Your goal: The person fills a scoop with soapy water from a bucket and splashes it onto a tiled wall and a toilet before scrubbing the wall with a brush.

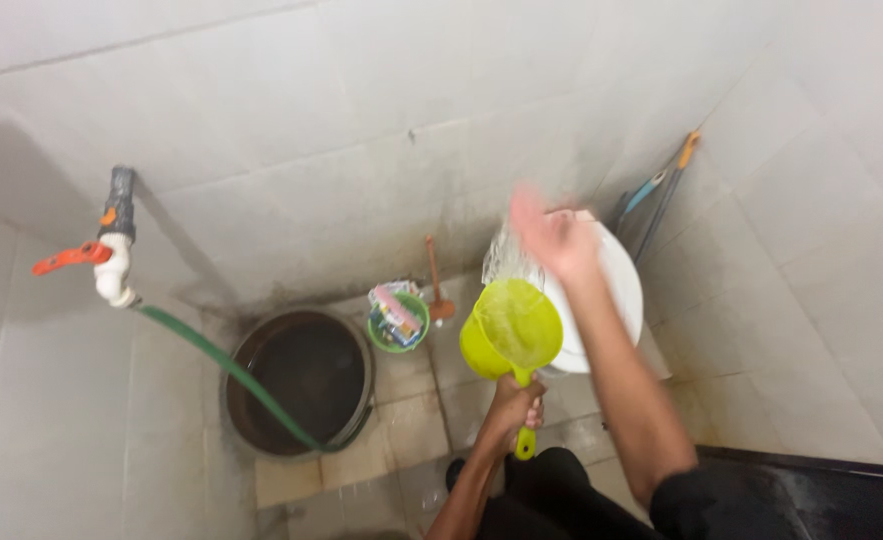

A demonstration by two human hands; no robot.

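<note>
Right now the left hand grips the green scoop by its handle, handle pointing down-frame, bowl tipped twd the white plate at centre-right. Right hand, blurred, fingers spread w/ nothing gripped, touches the plate's upper edge, just above the scoop.

A single view, from a camera worn on the person's head, looks steeply down into a tiled corner. It sits close above the arms, which enter from the bottom edge. The left hand lies low and near the middle; the right hand reaches farther from the lens, up and slightly right of it. Left of both hands, well apart, the floor with a dark round basin shows, and farther left the wall tap. No second view shares the scene.
</note>
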